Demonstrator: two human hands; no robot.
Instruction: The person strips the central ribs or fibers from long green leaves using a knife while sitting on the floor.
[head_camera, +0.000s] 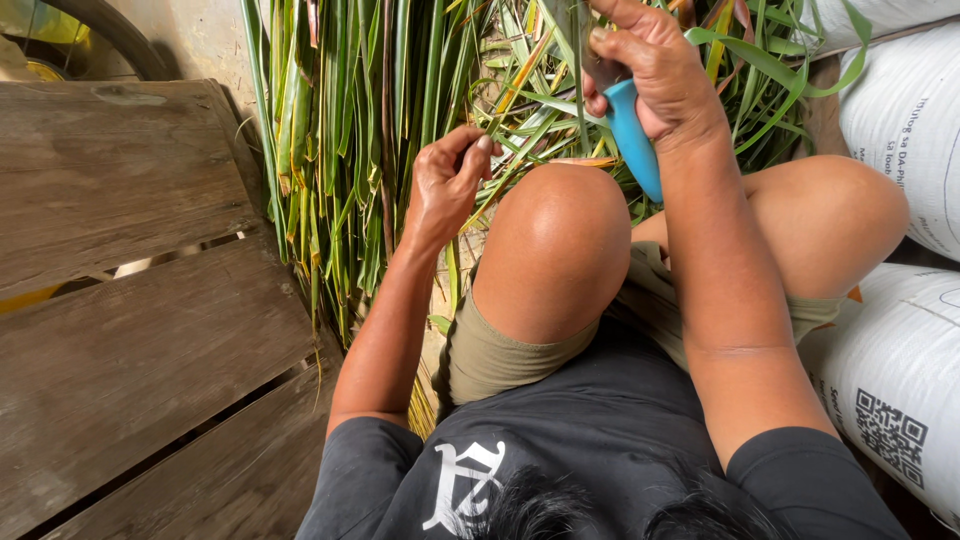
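Note:
My right hand (650, 70) is closed around the blue handle of a knife (633, 135), held above my right knee; the blade is hidden among the leaves. My left hand (447, 180) pinches a thin green leaf strip (510, 150) between thumb and fingers, just left of my left knee. A big bundle of long green leaves (350, 130) hangs down in front of me, with some yellowing strips mixed in. I sit with both knees raised, in olive shorts and a dark shirt.
A weathered wooden plank bench (130, 300) fills the left side. White woven sacks (900, 350) are stacked at the right, touching my right leg. A dark curved tyre edge (110, 35) shows at the top left.

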